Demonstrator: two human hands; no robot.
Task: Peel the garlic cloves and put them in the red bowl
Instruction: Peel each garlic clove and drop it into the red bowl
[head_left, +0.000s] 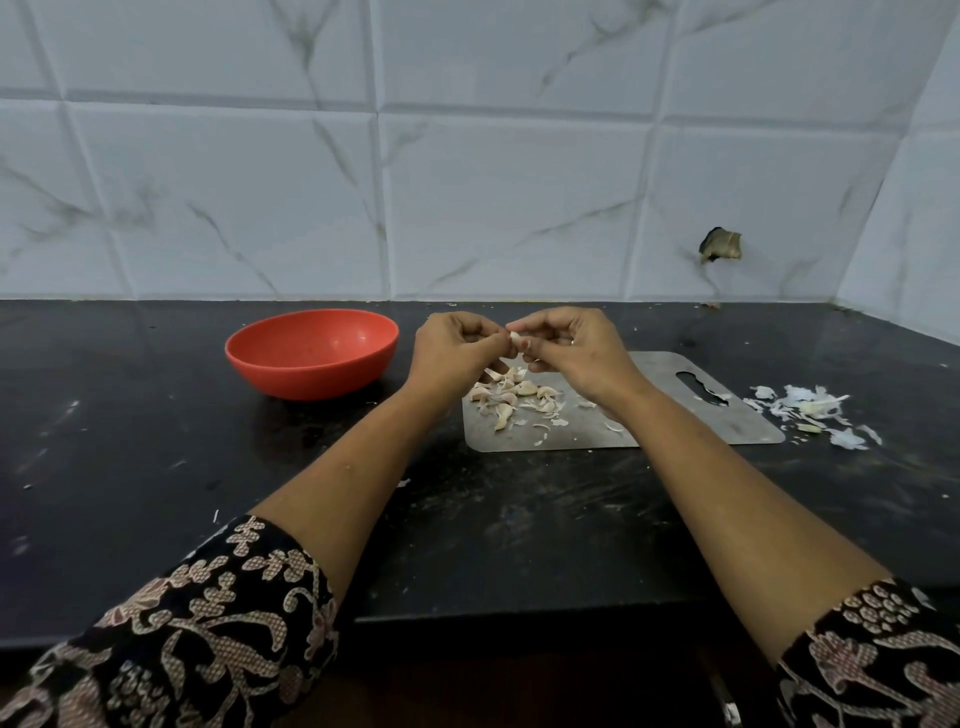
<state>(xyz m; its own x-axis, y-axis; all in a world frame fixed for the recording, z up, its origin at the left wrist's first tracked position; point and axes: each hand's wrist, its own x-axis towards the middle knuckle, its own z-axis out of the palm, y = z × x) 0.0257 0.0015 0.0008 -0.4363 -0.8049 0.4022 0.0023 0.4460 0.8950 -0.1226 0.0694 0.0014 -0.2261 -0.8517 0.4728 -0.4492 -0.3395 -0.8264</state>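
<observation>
Stretched forward from the lower corners of the frame and angled inward toward each other, in black floral-patterned sleeves (208, 623) to the elbow, bare beyond. Meeting just right of centre: left hand (457, 351) and right hand (571, 348), backs turned up, fingers curled inward, thumbs and fingertips of both pinching one small pale garlic clove (515, 339).

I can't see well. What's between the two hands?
A garlic clove, pinched by the left hand and the right hand, in the head view.
</observation>
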